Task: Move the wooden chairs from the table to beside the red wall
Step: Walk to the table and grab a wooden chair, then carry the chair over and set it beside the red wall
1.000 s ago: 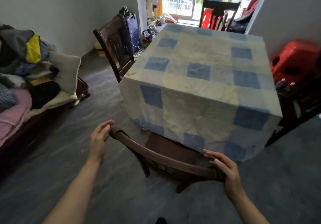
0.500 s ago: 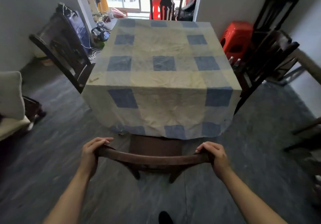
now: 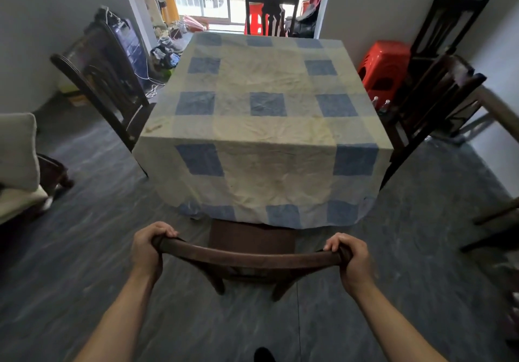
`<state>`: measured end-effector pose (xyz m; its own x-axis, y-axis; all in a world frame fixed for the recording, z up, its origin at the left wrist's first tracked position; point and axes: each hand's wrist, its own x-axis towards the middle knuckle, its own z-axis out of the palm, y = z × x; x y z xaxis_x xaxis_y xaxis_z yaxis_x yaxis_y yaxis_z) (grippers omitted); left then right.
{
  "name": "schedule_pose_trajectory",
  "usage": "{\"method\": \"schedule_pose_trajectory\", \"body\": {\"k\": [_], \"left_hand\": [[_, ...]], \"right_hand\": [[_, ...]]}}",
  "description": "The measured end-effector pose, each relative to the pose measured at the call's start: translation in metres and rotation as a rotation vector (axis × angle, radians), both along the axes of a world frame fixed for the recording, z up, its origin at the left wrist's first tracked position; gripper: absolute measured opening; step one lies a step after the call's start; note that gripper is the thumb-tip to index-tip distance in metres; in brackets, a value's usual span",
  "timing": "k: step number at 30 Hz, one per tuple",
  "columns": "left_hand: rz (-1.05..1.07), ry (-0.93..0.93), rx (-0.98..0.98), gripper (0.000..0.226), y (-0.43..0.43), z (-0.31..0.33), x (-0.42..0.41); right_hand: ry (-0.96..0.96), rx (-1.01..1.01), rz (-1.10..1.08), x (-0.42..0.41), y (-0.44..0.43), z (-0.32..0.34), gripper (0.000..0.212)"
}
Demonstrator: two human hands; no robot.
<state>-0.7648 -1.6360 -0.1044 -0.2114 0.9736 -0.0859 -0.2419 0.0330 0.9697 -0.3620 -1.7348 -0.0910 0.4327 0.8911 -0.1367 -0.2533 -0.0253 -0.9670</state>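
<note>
Left hand [image 3: 148,249] and right hand [image 3: 352,263] each clench one end of the near wooden chair's curved top rail [image 3: 247,257]; a wide, symmetric grip gives control for pulling it straight back. The seat [image 3: 252,236] is tucked partly under the checked tablecloth [image 3: 264,125], so it must clear the hanging hem first. Three more chairs sit at the left [image 3: 104,80], far [image 3: 271,10] and right [image 3: 432,100] sides. No red wall in view, probably behind the person.

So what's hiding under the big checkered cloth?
The near chair's seat pokes out beneath the tablecloth. The cloth hides its front and the table itself.
</note>
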Motion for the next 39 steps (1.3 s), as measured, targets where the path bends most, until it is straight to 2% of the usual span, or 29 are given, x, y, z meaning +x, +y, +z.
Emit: {"method": "schedule_pose_trajectory", "body": {"k": [2, 5, 8, 10, 13, 17, 21, 26, 31, 34, 39], "left_hand": [[0.026, -0.003, 0.007, 0.039, -0.008, 0.002, 0.003], [0.102, -0.005, 0.034, 0.038, -0.027, 0.016, 0.003], [0.195, -0.024, 0.046, 0.029, -0.053, 0.040, -0.007], [0.275, -0.035, 0.054, 0.036, -0.076, 0.056, -0.021], [0.432, -0.067, 0.059, 0.038, -0.127, 0.078, -0.046], [0.717, -0.142, 0.070, 0.041, -0.226, 0.095, -0.082], [0.983, -0.207, 0.130, 0.053, -0.350, 0.116, -0.109], [1.307, -0.166, 0.261, 0.042, -0.516, 0.145, -0.100], [1.579, -0.100, 0.415, 0.058, -0.673, 0.179, -0.057], [1.750, -0.022, 0.485, 0.059, -0.756, 0.207, -0.025], [2.022, 0.049, 0.551, 0.024, -0.886, 0.240, 0.042]], "right_hand": [[0.009, 0.010, -0.002, 0.002, -0.003, 0.005, 0.031], [0.012, 0.046, 0.020, 0.002, -0.001, 0.019, 0.030], [0.019, 0.101, 0.106, -0.006, 0.008, 0.043, 0.030], [0.046, 0.117, 0.186, -0.017, 0.017, 0.059, 0.033], [0.086, 0.129, 0.349, -0.044, 0.027, 0.078, 0.037], [0.092, 0.110, 0.636, -0.106, 0.028, 0.092, 0.020], [0.055, 0.149, 0.929, -0.187, 0.004, 0.104, 0.024], [0.109, 0.175, 1.255, -0.282, -0.072, 0.141, 0.021], [0.168, 0.227, 1.518, -0.352, -0.188, 0.191, 0.023], [0.222, 0.271, 1.651, -0.379, -0.268, 0.220, 0.025], [0.352, 0.285, 1.888, -0.418, -0.404, 0.247, 0.031]]}}
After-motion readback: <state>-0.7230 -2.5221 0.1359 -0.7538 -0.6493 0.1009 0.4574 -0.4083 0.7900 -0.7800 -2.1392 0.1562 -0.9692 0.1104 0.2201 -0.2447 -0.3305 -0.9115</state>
